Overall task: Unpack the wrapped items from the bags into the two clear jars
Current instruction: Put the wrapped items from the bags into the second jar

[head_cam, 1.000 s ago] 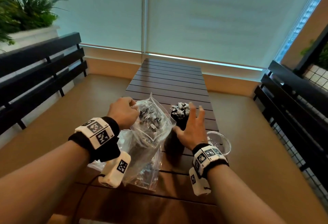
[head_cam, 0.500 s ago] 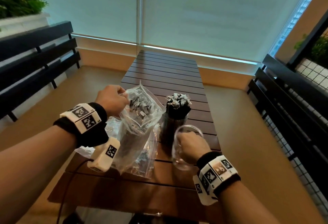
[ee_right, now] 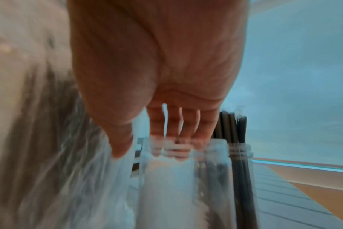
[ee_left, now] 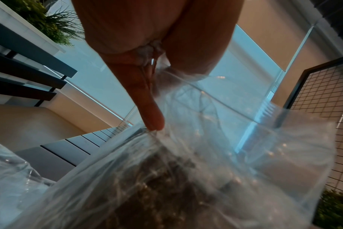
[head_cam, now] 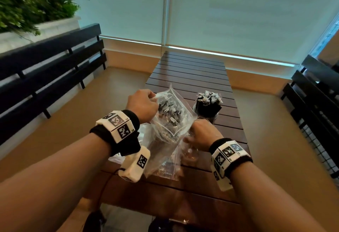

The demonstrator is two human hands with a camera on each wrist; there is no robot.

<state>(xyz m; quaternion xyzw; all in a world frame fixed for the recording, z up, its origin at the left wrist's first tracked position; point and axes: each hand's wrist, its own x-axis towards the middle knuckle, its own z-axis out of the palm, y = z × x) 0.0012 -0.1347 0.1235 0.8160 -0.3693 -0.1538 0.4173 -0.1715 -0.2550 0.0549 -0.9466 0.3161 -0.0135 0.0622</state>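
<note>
L hand (head_cam: 142,104) pinches rim of clear zip bag (head_cam: 171,119) w/ wrapped items; R hand (head_cam: 203,136) grasps empty clear jar (ee_right: 178,178) beside full jar (head_cam: 207,107).

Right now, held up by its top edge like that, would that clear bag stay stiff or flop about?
Likely floppy: the clear bag wrinkles and sags below the left hand. Probably bottom-heavy, as the wrapped items bunch inside it.
</note>
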